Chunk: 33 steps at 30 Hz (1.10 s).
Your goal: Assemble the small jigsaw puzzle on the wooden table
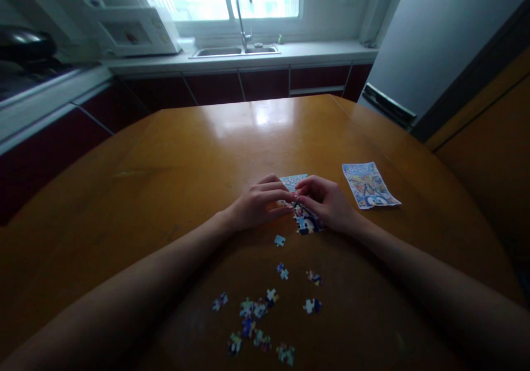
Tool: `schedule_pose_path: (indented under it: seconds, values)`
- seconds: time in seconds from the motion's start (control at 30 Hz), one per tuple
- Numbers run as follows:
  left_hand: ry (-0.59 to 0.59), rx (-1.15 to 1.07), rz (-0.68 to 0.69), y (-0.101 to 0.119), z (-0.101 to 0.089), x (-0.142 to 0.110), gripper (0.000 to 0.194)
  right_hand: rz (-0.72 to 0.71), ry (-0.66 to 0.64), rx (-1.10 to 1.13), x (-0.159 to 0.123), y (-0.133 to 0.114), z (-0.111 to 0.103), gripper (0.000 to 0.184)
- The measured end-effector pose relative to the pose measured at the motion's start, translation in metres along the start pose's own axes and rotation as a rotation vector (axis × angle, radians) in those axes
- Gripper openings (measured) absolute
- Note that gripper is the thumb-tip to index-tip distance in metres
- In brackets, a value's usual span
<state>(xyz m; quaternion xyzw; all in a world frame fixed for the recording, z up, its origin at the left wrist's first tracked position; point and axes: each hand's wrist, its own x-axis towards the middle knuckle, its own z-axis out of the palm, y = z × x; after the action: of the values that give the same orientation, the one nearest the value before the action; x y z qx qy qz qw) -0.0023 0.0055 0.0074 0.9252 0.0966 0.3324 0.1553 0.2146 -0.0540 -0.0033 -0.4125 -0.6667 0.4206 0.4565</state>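
Puzzle [307, 226] is part-assembled, lying flat on the table [186, 161] under both hands, well in from the far edge. Long axis runs from the far edge toward the near side, far end leaning slightly left. Pale, letter-like strip at the far end, blue-and-white face at the near end.

Printed sheet [367, 186] lies to the right, toward the table's right edge: title band along its far end, too blurred to read, similar face at its near end. Axis also leans left at the far end.

Left hand [257, 201] and right hand [330, 205] meet over the puzzle, fingers bent, tips close together; can't tell if either pinches a piece. Pale-blue piece [280, 240] sits just nearside; loose pieces [247, 308] scatter toward the near edge.
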Motion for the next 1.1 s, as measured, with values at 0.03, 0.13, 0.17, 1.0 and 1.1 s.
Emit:
schedule_pose_path:
  seconds: [0.03,0.13,0.17,1.0,1.1]
  values:
    - [0.000,-0.010,-0.006,-0.0004,0.0003,-0.0006,0.015,0.007,-0.004,0.035,-0.0001,0.0004,0.0001,0.021]
    - [0.007,0.005,-0.028,-0.0014,0.0011,-0.0014,0.017,0.020,-0.040,0.082,-0.0001,0.0014,0.0006,0.024]
    - [0.004,0.020,-0.030,-0.0016,0.0014,-0.0014,0.021,0.025,-0.052,0.089,0.0000,0.0017,0.0008,0.025]
    - [-0.040,0.064,0.043,0.0056,0.0011,0.0034,0.016,0.009,-0.047,0.008,0.0004,0.0018,0.0026,0.033]
    - [-0.053,0.085,0.069,0.0070,0.0003,0.0036,0.014,0.034,-0.027,0.041,0.0010,0.0005,0.0031,0.037]
